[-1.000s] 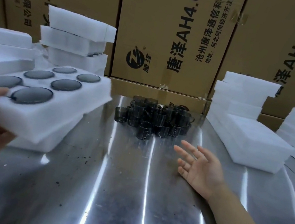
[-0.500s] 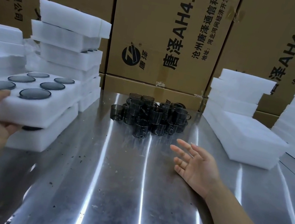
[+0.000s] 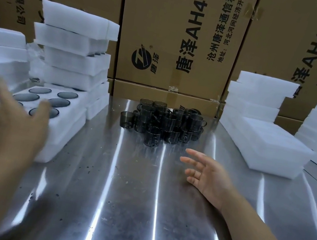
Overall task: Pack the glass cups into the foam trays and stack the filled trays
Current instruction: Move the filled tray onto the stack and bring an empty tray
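A filled tray (image 3: 67, 125) lies on another at the steel table's (image 3: 137, 211) left. The left hand (image 3: 8, 121) — blurred, fingers spread — hovers before it. The right hand (image 3: 210, 174) is empty, near dark cups (image 3: 161, 123).

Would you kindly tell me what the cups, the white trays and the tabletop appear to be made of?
Cups: smoky, translucent glass by the look, with a glossy finish; you can see through their walls.
White trays: soft foam, matte, with no shine and slightly uneven edges.
Tabletop: probably stainless steel, polished; it shows long streaked reflections of light.
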